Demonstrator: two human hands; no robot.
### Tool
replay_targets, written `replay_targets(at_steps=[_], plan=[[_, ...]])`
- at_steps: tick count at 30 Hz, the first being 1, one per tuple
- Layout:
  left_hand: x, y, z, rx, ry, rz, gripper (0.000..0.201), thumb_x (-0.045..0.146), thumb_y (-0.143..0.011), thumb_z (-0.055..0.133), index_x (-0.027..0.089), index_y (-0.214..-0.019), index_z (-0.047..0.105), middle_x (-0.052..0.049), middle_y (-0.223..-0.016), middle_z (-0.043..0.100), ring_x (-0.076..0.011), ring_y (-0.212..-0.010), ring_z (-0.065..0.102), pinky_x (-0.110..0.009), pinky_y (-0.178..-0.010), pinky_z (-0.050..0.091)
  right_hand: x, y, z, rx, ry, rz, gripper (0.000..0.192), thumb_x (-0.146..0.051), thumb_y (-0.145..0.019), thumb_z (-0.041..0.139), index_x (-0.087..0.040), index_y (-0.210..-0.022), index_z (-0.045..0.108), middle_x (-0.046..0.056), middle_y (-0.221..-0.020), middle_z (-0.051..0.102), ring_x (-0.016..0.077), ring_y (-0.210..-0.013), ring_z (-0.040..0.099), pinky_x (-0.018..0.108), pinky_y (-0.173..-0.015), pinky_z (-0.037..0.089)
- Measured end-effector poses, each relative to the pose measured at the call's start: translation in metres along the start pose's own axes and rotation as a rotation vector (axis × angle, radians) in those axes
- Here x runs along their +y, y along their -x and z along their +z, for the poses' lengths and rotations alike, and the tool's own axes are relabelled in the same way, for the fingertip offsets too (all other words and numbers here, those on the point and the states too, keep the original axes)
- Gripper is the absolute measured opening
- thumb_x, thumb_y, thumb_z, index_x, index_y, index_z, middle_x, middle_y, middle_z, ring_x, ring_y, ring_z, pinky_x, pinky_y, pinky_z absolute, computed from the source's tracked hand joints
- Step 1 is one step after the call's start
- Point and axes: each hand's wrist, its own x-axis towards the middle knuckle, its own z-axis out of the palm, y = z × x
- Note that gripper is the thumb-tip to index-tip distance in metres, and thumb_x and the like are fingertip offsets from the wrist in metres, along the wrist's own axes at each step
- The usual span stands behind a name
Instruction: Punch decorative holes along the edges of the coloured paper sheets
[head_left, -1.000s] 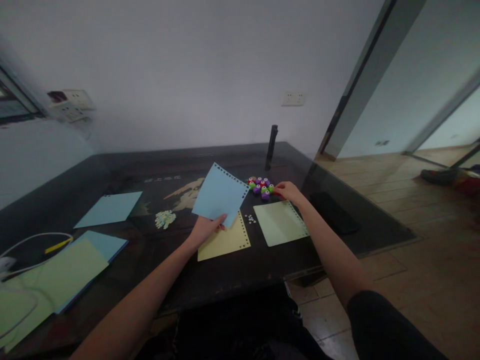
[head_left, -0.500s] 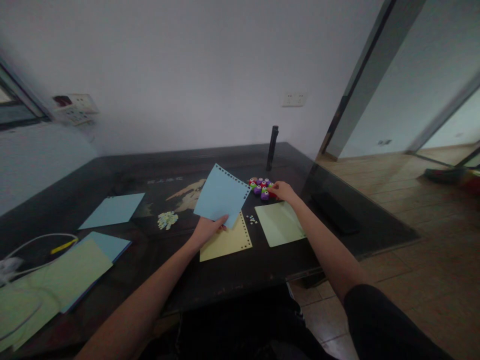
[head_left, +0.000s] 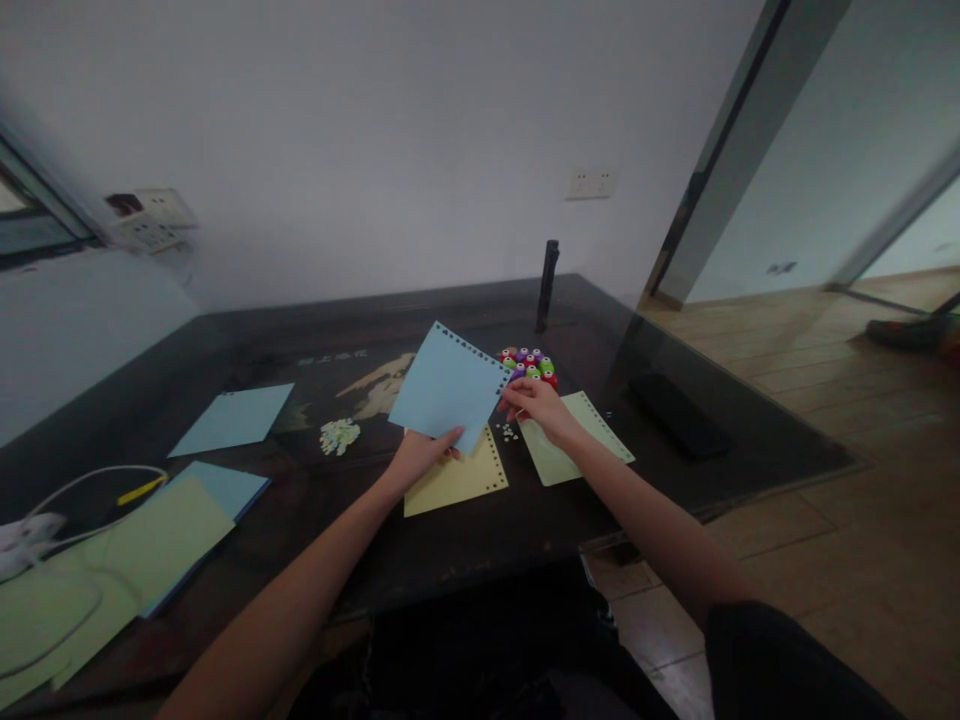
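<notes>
My left hand [head_left: 426, 455] is closed on the lower edge of a blue sheet of paper [head_left: 446, 390], thumb on top. Small punched holes line the sheet's upper edge; it is held tilted above a yellow sheet [head_left: 450, 490] with holes along its right side. My right hand [head_left: 534, 402] has its fingers pinched together at the blue sheet's right edge; what is between them is hidden. Just behind it sits a cluster of red, green and purple craft punches [head_left: 529, 362]. Below that hand lies a pale green sheet [head_left: 555, 462], also punched along its edge.
Small paper cut-outs [head_left: 339, 436] form a pile left of centre, with a few bits [head_left: 508, 432] near the yellow sheet. More blue [head_left: 236, 417] and green sheets [head_left: 150, 550] lie left, beside a white cable [head_left: 82, 475]. A black flat object [head_left: 679, 415] lies right; a black upright [head_left: 547, 285] stands behind.
My right hand has moved left and toward me, from the craft punches to the blue sheet's right edge. The left hand still holds the blue sheet. The view has shifted slightly.
</notes>
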Motion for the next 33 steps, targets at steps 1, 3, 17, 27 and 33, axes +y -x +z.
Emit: replay_targets(at_steps=[1,3,17,27,33], plan=[[0.001,0.001,0.0,-0.009,-0.001,0.0,0.029,0.038,-0.07,0.066,0.012,-0.082,0.062,-0.006,-0.064,0.069,-0.0171,-0.056,0.063,-0.03,-0.064,0.052,0.001,0.001,0.001,0.011,-0.043,0.007,0.027,-0.04,-0.07,0.069,-0.017,-0.076,0.056,0.003,-0.069,0.068,0.0091,-0.048,0.057,0.02,-0.043,0.036],[0.003,0.002,0.001,-0.028,-0.006,-0.001,0.028,0.038,-0.071,0.066,0.012,-0.081,0.061,-0.005,-0.062,0.068,-0.0168,-0.055,0.063,-0.029,-0.062,0.051,0.002,0.001,0.0,0.024,-0.107,0.014,0.029,-0.04,-0.068,0.072,-0.017,-0.075,0.056,0.002,-0.069,0.067,0.0085,-0.048,0.056,0.02,-0.043,0.036],[0.001,0.002,0.002,-0.016,0.003,0.012,0.028,0.034,-0.07,0.067,0.012,-0.086,0.061,-0.008,-0.072,0.07,-0.0162,-0.056,0.063,-0.027,-0.059,0.052,-0.001,0.004,-0.004,-0.049,-0.181,0.088,0.028,-0.039,-0.064,0.076,-0.017,-0.069,0.059,0.0,-0.071,0.063,0.0079,-0.056,0.055,0.021,-0.051,0.037],[-0.009,-0.003,0.002,-0.058,0.003,0.03,0.031,0.042,-0.07,0.066,0.013,-0.081,0.061,-0.006,-0.064,0.068,-0.0173,-0.054,0.063,-0.028,-0.058,0.052,-0.002,0.005,-0.003,-0.057,-0.184,0.103,0.031,-0.04,-0.063,0.076,-0.017,-0.069,0.056,-0.001,-0.067,0.059,0.0084,-0.056,0.053,0.022,-0.052,0.038],[-0.004,-0.002,0.002,-0.04,0.01,0.018,0.029,0.037,-0.069,0.067,0.012,-0.082,0.061,-0.008,-0.068,0.069,-0.0166,-0.055,0.063,-0.027,-0.059,0.052,-0.003,0.006,-0.003,-0.073,-0.193,0.121,0.028,-0.038,-0.066,0.075,-0.017,-0.069,0.056,-0.001,-0.066,0.058,0.0085,-0.057,0.053,0.022,-0.052,0.039]])
